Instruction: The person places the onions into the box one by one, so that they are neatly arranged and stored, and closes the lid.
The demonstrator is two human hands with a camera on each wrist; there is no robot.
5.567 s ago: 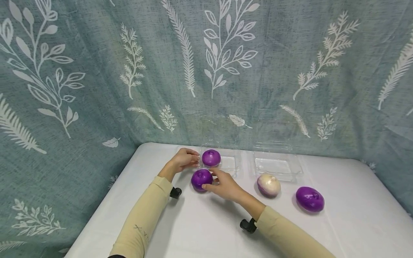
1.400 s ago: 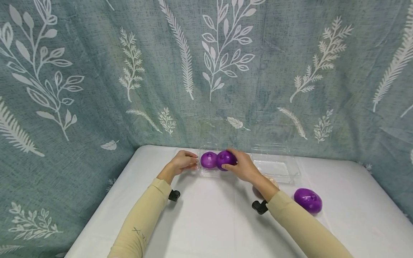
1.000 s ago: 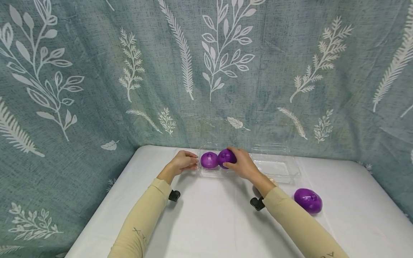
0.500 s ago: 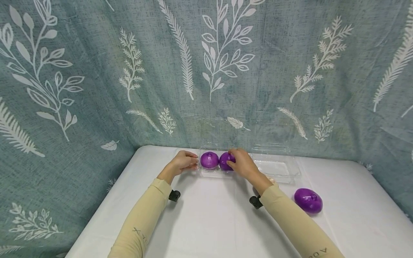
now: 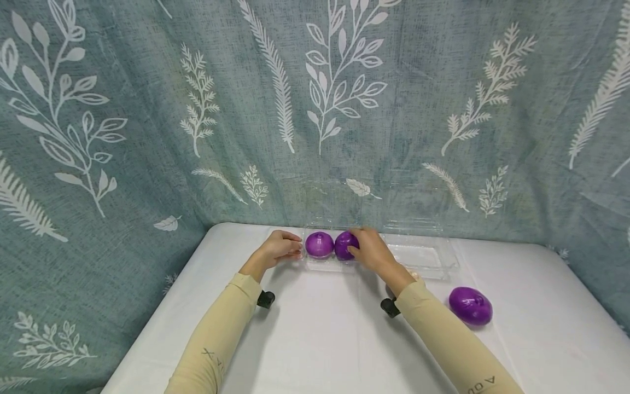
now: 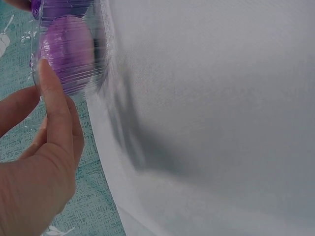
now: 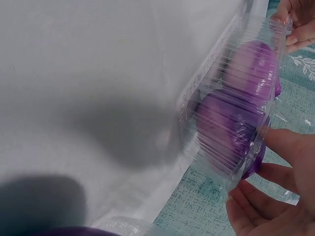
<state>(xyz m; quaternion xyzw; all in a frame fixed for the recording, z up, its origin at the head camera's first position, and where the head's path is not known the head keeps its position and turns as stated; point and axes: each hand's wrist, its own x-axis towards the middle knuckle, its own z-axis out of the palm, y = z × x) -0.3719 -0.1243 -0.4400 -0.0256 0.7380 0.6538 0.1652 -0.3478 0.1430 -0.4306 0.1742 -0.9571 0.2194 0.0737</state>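
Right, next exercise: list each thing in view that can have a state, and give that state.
Left container: open, lid raised
Right container: open, lid raised
Lighter purple onion: inside left container
Darker purple onion: inside left container, right hand gripping it
Loose purple onion: on the table
Pale onion: mostly hidden
Left hand: pinching left container's edge

A curtained-off booth that looks like a recording set-up — a grey-green fabric curtain printed with white leaf sprays (image 5: 423, 98) encloses the back and sides of a broad white cloth-covered surface (image 5: 315, 339), and small black wrist-worn cameras (image 5: 266, 299) show — home or lab, I cannot tell
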